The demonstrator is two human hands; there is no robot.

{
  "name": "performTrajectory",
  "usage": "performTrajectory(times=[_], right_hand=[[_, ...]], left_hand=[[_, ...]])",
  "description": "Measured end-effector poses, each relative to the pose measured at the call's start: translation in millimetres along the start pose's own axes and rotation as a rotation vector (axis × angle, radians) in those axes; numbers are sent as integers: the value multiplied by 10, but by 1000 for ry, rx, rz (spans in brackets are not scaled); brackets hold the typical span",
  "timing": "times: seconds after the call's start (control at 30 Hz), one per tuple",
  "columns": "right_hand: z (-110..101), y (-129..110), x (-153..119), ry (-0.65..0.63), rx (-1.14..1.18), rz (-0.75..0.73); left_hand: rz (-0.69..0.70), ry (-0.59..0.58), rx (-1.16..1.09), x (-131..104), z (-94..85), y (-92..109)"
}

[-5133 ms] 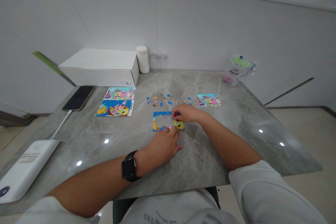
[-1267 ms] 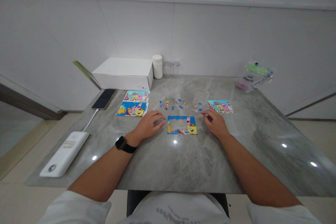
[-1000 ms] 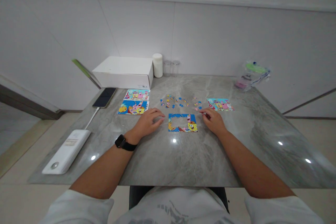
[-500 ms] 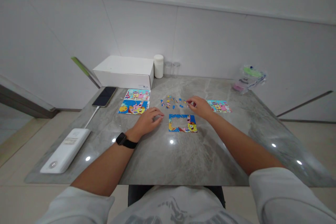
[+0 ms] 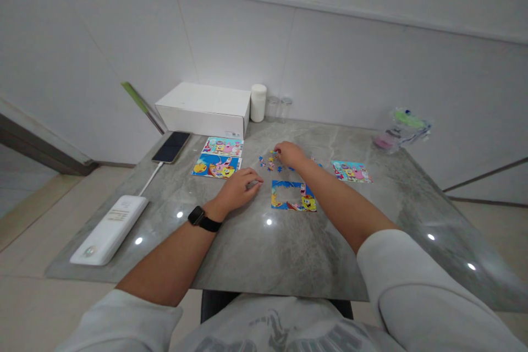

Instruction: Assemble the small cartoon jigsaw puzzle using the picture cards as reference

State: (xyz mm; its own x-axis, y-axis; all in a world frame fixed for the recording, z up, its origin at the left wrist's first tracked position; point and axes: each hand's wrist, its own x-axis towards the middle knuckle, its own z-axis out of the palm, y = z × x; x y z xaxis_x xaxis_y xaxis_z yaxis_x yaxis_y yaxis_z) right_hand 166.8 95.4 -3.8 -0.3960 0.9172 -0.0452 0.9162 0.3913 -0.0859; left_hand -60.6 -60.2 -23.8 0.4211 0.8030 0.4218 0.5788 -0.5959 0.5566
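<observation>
My right hand (image 5: 292,155) reaches over the loose puzzle pieces (image 5: 271,164), its fingertips pinched on a small puzzle piece (image 5: 274,152) at the far side of the pile. Several more pieces are partly hidden beneath the hand and forearm. My left hand (image 5: 240,190), with a black watch at the wrist, lies on the table with thumb and fingers apart and nothing in them. Between the forearms is a partly assembled jigsaw (image 5: 310,203): a colourful cartoon border around a gap that shows the table. My right forearm covers its upper right edge.
Two cartoon picture cards (image 5: 223,147) (image 5: 216,166) lie left of the pieces, another picture card (image 5: 352,171) to the right. Behind stand a white box (image 5: 202,115), a white bottle (image 5: 258,103) and two clear glasses. A phone (image 5: 171,147) is cabled to a power bank (image 5: 109,229). A plastic bag (image 5: 402,130) sits far right.
My right hand has moved left and away from me, from the right edge of the pieces to their far side. The left hand stays on the table. The view has shifted slightly.
</observation>
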Motion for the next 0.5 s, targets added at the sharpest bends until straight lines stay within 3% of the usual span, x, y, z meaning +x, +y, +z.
performTrajectory(times=[0.13,0.3,0.5], right_hand=[[54,56,5,-25,9,-53],[59,136,-60,0,-20,-8],[43,40,-28,0,34,-107]], left_hand=[[-9,0,-11,4,-1,-2],[-2,-5,-11,7,13,-20],[10,-3,-26,8,55,-59]])
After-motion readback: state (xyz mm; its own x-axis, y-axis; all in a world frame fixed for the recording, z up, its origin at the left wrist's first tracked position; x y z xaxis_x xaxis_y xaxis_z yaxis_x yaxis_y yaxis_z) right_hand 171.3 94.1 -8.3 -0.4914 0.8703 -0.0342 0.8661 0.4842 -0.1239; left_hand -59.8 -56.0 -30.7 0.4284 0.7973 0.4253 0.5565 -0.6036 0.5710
